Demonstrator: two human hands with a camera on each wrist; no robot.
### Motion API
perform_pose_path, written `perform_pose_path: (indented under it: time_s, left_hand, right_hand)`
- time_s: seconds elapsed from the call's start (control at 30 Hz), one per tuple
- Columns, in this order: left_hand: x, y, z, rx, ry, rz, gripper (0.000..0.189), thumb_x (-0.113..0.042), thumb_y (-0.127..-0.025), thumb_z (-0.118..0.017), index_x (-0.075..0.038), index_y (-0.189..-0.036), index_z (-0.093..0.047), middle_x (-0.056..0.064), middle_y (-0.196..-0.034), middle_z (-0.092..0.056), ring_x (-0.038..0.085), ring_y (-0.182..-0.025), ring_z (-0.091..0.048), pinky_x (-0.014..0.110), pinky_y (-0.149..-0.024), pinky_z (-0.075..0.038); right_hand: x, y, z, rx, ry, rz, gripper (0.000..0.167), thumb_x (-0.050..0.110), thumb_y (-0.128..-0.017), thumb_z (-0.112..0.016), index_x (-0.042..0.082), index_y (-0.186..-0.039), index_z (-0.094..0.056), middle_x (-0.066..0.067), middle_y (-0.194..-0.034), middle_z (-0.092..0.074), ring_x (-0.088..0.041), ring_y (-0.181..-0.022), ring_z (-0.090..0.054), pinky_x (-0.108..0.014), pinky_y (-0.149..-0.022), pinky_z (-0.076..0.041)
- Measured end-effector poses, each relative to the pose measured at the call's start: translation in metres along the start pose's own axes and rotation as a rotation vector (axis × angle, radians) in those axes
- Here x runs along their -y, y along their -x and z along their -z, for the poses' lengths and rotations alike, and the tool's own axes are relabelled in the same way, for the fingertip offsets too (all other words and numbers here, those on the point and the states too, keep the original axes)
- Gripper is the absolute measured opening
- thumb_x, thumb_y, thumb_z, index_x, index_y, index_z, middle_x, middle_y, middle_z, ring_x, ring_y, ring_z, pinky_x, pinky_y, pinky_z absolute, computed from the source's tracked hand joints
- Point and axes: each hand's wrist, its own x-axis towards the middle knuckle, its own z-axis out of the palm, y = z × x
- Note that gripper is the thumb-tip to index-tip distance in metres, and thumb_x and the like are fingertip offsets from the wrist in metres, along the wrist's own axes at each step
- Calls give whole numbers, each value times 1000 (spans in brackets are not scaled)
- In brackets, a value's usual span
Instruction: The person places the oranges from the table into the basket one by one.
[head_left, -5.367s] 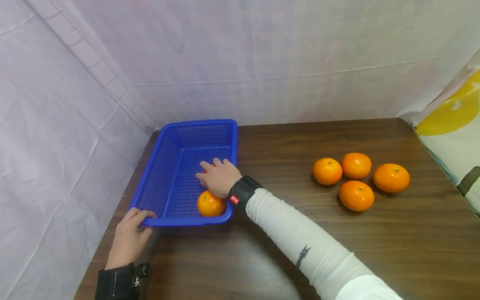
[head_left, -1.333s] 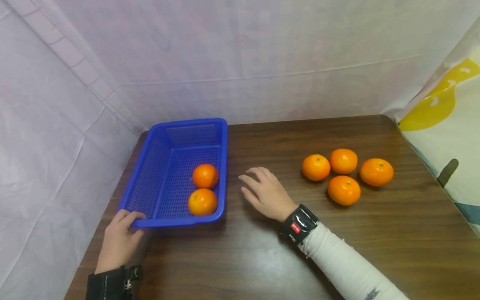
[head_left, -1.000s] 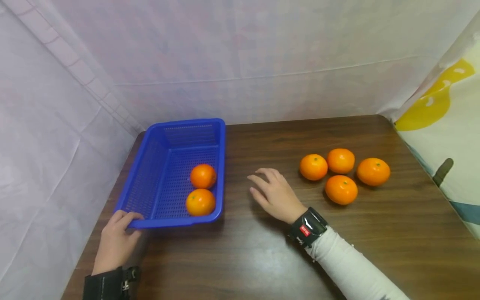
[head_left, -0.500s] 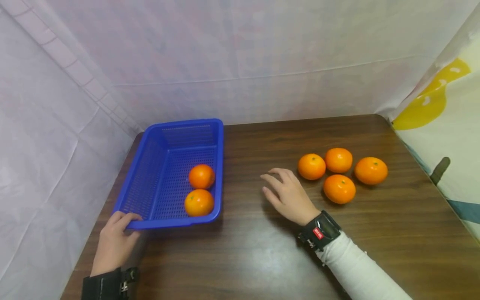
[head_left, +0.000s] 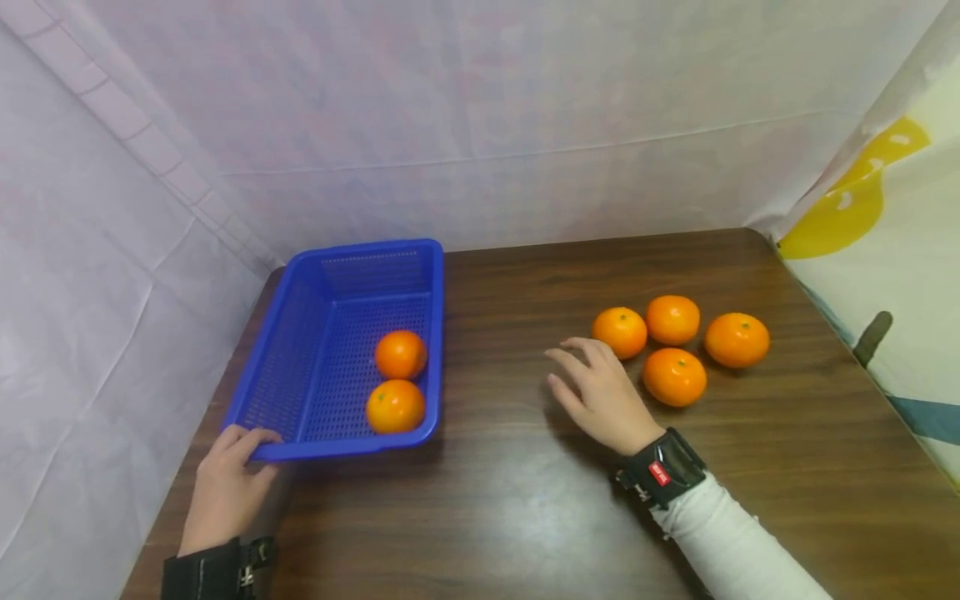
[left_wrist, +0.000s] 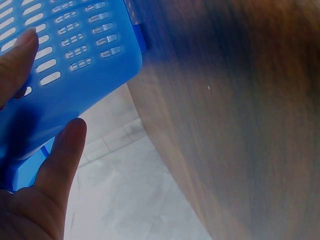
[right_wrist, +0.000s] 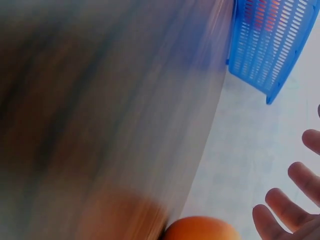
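A: Head view first! Gripping the near left corner of the blue plastic basket (head_left: 341, 451) with the left hand (head_left: 225, 496), curled over its edge.

B: And over with the right hand (head_left: 607, 400)?

A: Holding nothing! Hovering above the brown wooden bench (head_left: 487, 517) with fingers (head_left: 572, 367) spread and lightly bent, well apart from the left hand, right beside a cluster of four mandarins (head_left: 674, 377).

B: Into the basket: counting two more, a nearer mandarin (head_left: 395, 407) and a farther mandarin (head_left: 401, 354), both by the right-hand wall. Too close to call on touching!

A: Wearing black wristbands (head_left: 663, 468) on both sides, with white cloth (head_left: 465, 100) behind the bench.

B: Across to the left wrist view! Clamped on the basket corner, with one digit laid over the slotted wall and another at its edge, beside the bench's wood grain.

A: And to the right wrist view: catching just the top of a mandarin at the bottom edge, with a visible gap to the empty fingers.

B: Looking past to the basket at upper right, glimpsing orange-red through the slots, with the bench blurred in close.
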Motion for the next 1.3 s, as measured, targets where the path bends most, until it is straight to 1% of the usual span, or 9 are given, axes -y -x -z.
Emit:
perform_pose_path:
  time_s: [0.13,0.27,0.43,0.6,0.7,0.83,1.03,1.17,1.3]
  left_hand:
    - [-1,0,1,12,-6,9,32,11,-62,-81,-7,-87,-70,4,-81,-54,22,-75,-55,32,-68,-45]
    - [0,0,2,21,-11,19,32,11,-62,-80,-7,-87,-70,4,-82,-55,23,-76,-57,27,-69,-44]
    - [0,0,2,25,-17,29,32,11,-62,-80,-7,-87,-70,4,-82,-55,23,-75,-57,34,-67,-47]
    - [-2,0,1,29,-14,34,32,11,-62,-79,-7,-87,-70,5,-82,-55,23,-76,-57,36,-68,-47]
    - [-2,0,1,27,-14,31,32,11,-62,-79,-7,-87,-70,4,-81,-55,23,-75,-56,30,-68,-45]
    - [-1,0,2,26,-15,27,33,11,-61,-79,-8,-87,-70,4,-81,-55,19,-74,-54,26,-66,-43]
    - [0,-1,0,6,-6,6,33,11,-60,-81,-8,-85,-70,3,-80,-55,21,-73,-54,32,-66,-45]
    - [0,-1,0,0,-5,8,33,11,-60,-81,-8,-85,-70,3,-80,-55,20,-73,-54,28,-67,-43]
    - [-1,-1,0,6,-7,17,34,12,-60,-80,-8,-86,-70,4,-81,-55,18,-73,-51,29,-65,-44]
  right_hand:
    - [-3,3,4,-9,9,-7,36,26,-95,-65,11,-128,-65,-18,-129,-59,-40,-120,-53,-56,-104,-42]
    - [-8,6,8,-26,19,-12,36,25,-94,-66,10,-126,-66,-19,-127,-60,-40,-118,-54,-56,-102,-42]
    - [-14,7,16,-53,33,-20,35,24,-93,-67,9,-124,-67,-19,-125,-60,-41,-117,-54,-56,-102,-41]
    - [-20,9,22,-70,48,-32,33,22,-92,-67,7,-121,-67,-20,-124,-59,-43,-115,-53,-56,-100,-40]
    - [-23,10,26,-79,61,-36,32,21,-92,-67,6,-120,-68,-19,-122,-59,-42,-114,-53,-57,-99,-40]
    - [-27,11,31,-91,67,-50,30,20,-92,-68,5,-117,-68,-19,-121,-59,-43,-114,-52,-58,-100,-37]
    - [-35,16,38,-104,71,-67,27,18,-91,-68,3,-113,-68,-21,-121,-60,-45,-114,-51,-59,-100,-36]
    - [-40,19,41,-129,92,-58,26,17,-89,-69,2,-111,-69,-21,-117,-62,-45,-111,-53,-59,-96,-37]
    - [-45,21,44,-141,123,-66,27,18,-89,-69,2,-111,-69,-21,-114,-63,-45,-109,-55,-61,-93,-39]
